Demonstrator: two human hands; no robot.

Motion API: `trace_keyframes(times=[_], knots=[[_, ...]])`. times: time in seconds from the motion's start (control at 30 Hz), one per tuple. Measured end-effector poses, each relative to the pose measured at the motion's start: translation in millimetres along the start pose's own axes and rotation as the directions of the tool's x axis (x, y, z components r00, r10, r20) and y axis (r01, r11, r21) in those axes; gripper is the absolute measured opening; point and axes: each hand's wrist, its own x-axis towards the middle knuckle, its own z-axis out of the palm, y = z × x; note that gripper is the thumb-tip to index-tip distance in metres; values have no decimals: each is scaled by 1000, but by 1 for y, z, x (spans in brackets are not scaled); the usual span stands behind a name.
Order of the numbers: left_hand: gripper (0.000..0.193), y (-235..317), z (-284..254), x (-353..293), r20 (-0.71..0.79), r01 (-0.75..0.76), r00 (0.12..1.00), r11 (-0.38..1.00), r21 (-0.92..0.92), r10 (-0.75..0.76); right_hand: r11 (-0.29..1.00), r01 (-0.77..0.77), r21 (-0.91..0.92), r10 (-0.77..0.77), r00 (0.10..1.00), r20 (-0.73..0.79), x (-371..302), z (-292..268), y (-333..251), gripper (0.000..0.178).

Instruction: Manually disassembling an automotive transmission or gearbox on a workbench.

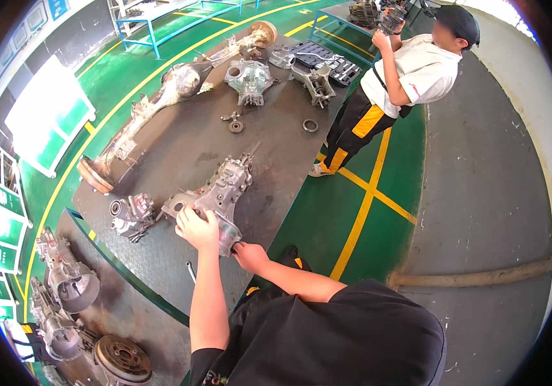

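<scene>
A grey metal gearbox housing (224, 186) lies on the dark metal workbench in front of me, with a thin shaft sticking out of its far end. My left hand (197, 226) rests over its near left side, fingers curled onto the casing. At the near right end of the housing is my right hand (250, 257), its fingers closed against the rim by a small dark spot. What those fingers hold is hidden. Just left of the gearbox sits a smaller metal casing (133, 215) with a round opening. A thin metal rod-like tool (191, 272) lies near the bench's front edge.
A long axle (182, 80) runs along the bench's far left side. Beyond the gearbox stand a differential casing (249, 78), a metal ring (310, 125) and a tool case (327, 61). Another person (411, 71) holds a gear part at right. More gearboxes (66, 273) lie at lower left.
</scene>
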Motion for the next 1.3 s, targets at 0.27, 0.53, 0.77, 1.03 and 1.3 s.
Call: trace_keyframes(times=[0.27, 0.53, 0.77, 1.03, 1.3], knots=[[41, -7, 3, 0, -13, 1, 1000, 1000, 1, -1, 1000, 28, 6, -28, 1000, 14, 1, -29, -13, 22], [39, 1, 2, 2, -18, -11, 1000, 1000, -4, 10, 996, 90, -9, -90, 996, 3, 4, 0, 7, 22], [37, -6, 5, 1, -47, -7, 999, 1000, 7, 8, 997, 33, -64, -28, 997, 69, 2, -33, -14, 21], [37, -3, 3, 1, -30, 6, 1000, 1000, -5, -6, 992, 118, -53, -120, 992, -47, 2, -9, -2, 24], [39, 0, 4, 1, -43, -11, 999, 1000, 1, 11, 995, 66, -80, -62, 997, 51, 6, -13, -5, 22]])
